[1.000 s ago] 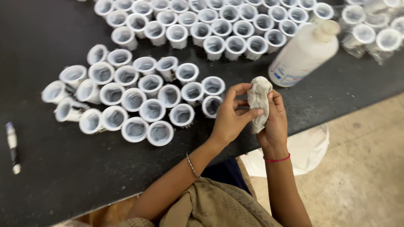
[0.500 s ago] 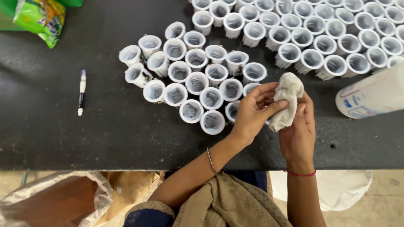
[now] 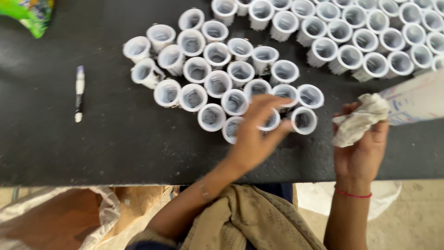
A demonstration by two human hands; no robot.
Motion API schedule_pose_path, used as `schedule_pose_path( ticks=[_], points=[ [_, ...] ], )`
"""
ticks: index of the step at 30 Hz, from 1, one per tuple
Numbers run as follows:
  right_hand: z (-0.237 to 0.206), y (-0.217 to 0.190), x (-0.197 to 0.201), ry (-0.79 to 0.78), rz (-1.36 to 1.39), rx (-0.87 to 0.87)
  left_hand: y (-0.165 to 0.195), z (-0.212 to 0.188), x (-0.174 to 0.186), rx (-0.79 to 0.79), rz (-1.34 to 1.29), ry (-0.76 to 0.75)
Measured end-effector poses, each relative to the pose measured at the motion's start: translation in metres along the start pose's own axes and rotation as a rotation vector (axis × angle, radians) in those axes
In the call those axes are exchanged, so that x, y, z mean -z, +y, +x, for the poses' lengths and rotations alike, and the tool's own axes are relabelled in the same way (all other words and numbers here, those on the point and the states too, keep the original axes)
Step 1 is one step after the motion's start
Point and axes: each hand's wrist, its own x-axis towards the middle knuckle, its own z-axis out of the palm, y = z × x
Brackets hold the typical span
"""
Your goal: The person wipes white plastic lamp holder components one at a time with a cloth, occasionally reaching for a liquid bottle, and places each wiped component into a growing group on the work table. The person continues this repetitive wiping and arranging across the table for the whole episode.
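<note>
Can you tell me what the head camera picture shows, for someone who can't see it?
A person's left hand reaches over white plastic cups clustered on a black table, while the right hand holds a crumpled cloth beside a white bottle.

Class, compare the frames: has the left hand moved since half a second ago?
Yes. The left hand has left the cloth and reached over the near white cups.

White cups (image 3: pixel 217 83) with grey insides, on my black table (image 3: pixel 92 143). Off-white crumpled rag (image 3: pixel 358 121) in my right hand (image 3: pixel 360 148), red thread (image 3: pixel 352 194) on that wrist. White bottle (image 3: pixel 416 99) with blue print. Pen (image 3: pixel 79 92) white and black. Green-yellow packet (image 3: pixel 27 16). My shawl (image 3: pixel 249 222) is khaki, faintly dotted.
</note>
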Motion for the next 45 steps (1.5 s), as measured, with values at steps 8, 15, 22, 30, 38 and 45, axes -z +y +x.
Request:
schedule_pose_path(
  ticks=[8, 15, 22, 30, 38, 45],
  points=[
    [-0.016, -0.016, 0.056, 0.185, -0.196, 0.036, 0.013, -0.027, 0.028, -0.022, 0.463, 0.096],
    [-0.04, -0.019, 0.052, 0.155, -0.234, 0.005, 0.021, -0.048, -0.066, 0.078, 0.37, -0.271],
    [-0.047, -0.042, 0.08, 0.231, -0.301, -0.041, -0.008, -0.055, -0.118, 0.103, 0.483, -0.229],
    [0.002, -0.043, 0.117, 0.05, -0.328, -0.227, -0.02, -0.06, -0.147, 0.115, 0.505, -0.172],
    [0.026, -0.049, 0.174, 0.157, -0.152, -0.158, -0.014, -0.056, -0.147, 0.177, 0.237, -0.236],
    [0.029, -0.084, 0.228, 0.349, -0.193, -0.013, -0.025, -0.039, -0.161, 0.114, 0.271, -0.375]
  ],
)
